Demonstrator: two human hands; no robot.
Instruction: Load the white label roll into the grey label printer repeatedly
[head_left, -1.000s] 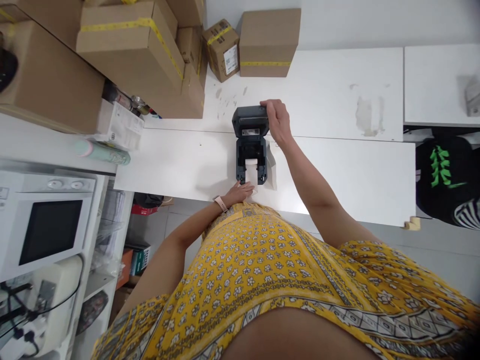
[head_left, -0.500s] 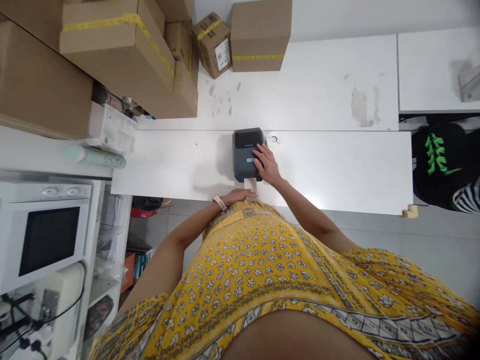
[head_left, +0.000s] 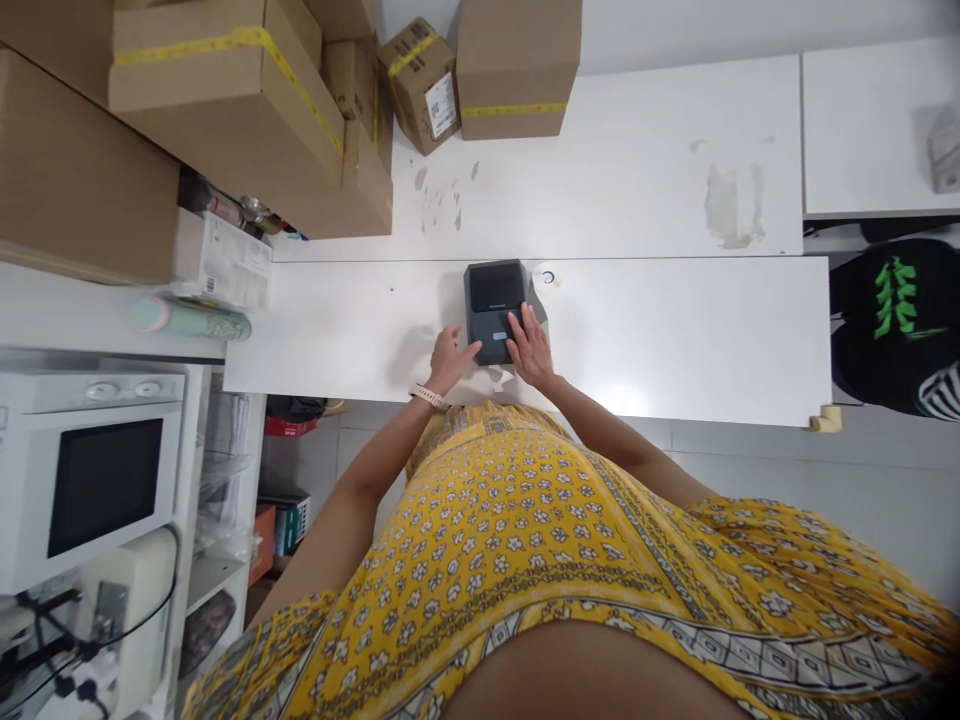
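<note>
A small dark grey label printer (head_left: 491, 295) stands on the white table (head_left: 675, 340) with its lid closed. My left hand (head_left: 452, 358) rests against the printer's near left corner, fingers spread flat. My right hand (head_left: 529, 348) lies with stretched fingers on the printer's near right top. A bit of white label paper (head_left: 501, 376) shows at the printer's front between my hands. A small white roll core (head_left: 547, 278) lies just right of the printer.
Cardboard boxes (head_left: 225, 110) with yellow tape are stacked at the back left. A white microwave (head_left: 90, 470) stands on shelving at the left beside a pale green bottle (head_left: 191, 316). A black bag with green print (head_left: 896, 320) sits at the right.
The printer's lid, held up by my right hand, came down and is closed. My right hand slid onto its front top; my left hand moved from the paper to the printer's left corner.
</note>
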